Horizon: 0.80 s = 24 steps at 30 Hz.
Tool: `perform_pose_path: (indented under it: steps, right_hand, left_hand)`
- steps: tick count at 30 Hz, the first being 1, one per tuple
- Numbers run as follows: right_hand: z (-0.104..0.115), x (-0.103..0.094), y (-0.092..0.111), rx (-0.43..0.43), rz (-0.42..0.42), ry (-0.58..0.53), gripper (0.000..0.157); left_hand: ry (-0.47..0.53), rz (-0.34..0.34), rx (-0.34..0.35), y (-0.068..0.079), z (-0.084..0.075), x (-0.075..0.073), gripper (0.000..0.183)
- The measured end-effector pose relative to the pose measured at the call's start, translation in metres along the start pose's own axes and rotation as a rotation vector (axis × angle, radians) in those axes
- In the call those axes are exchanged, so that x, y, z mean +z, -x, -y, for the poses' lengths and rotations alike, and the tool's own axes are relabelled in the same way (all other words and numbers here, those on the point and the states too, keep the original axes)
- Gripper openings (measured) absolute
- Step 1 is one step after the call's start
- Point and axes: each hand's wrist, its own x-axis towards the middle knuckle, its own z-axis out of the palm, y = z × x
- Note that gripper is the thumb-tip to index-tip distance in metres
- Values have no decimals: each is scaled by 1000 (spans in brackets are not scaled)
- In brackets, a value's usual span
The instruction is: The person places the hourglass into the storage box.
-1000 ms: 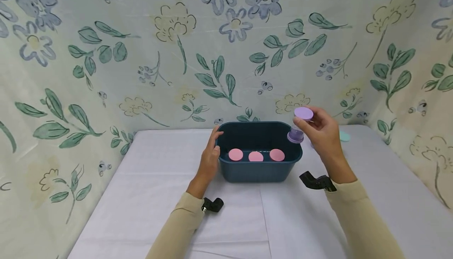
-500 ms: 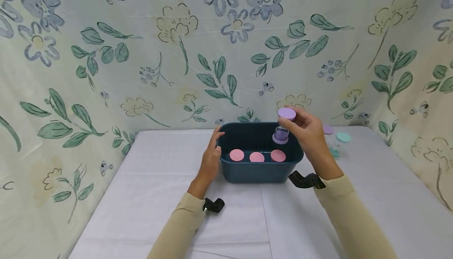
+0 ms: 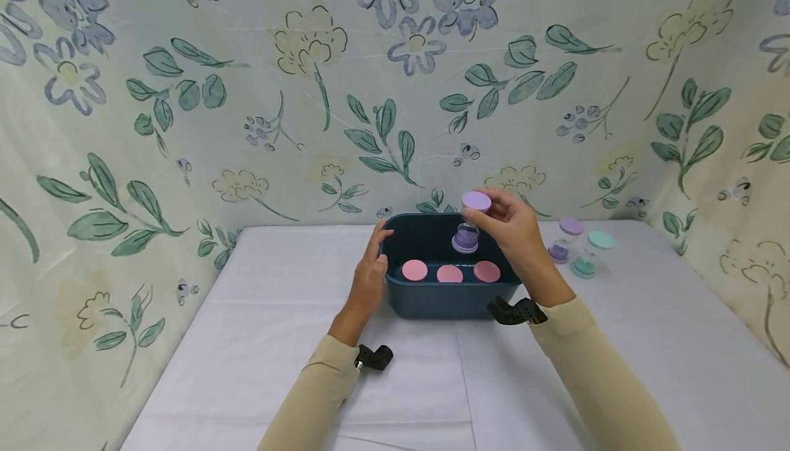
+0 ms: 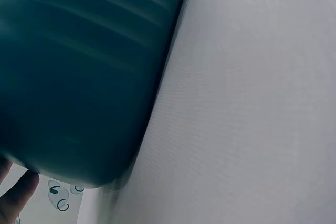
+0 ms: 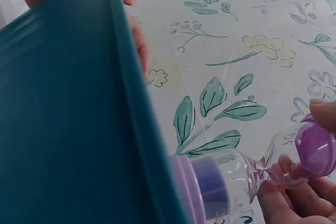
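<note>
My right hand (image 3: 515, 235) holds a sand timer (image 3: 465, 234) with lilac caps and purple sand, pinched near its top cap. Tilted slightly, it hangs over the dark teal bin (image 3: 450, 300), its lower cap below rim level. In the right wrist view the clear waist of the sand timer (image 5: 226, 182) shows, with the bin wall hiding its bottom cap. The left hand (image 3: 368, 273) rests against the bin's left end, fingers fairly straight at the rim. Inside the bin stand pink-topped items, pink discs (image 3: 415, 271) showing; their lower parts are hidden.
Right of the bin, a second purple sand timer (image 3: 564, 240) and a teal sand timer (image 3: 592, 254) stand on the white-covered table (image 3: 278, 286). A floral cloth (image 3: 247, 94) hangs behind the table and along its sides.
My right hand has moved left, carrying the sand timer from the bin's right rim to over its middle. This has uncovered the two sand timers on the right. The left hand stays put.
</note>
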Motion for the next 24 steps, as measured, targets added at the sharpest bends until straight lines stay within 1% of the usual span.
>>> perform_pose_path:
  steps: [7, 18, 24]
  right_hand:
    - [-4, 13, -4, 0, 47, 17, 54]
    - [-7, 34, -7, 8, 113, 53, 54]
    - [-6, 42, -9, 22, 138, 71, 52]
  left_hand:
    - [-5, -3, 13, -1, 1, 0, 51]
    - [-18, -5, 12, -1, 0, 0, 52]
    - [-25, 5, -12, -2, 0, 0, 51]
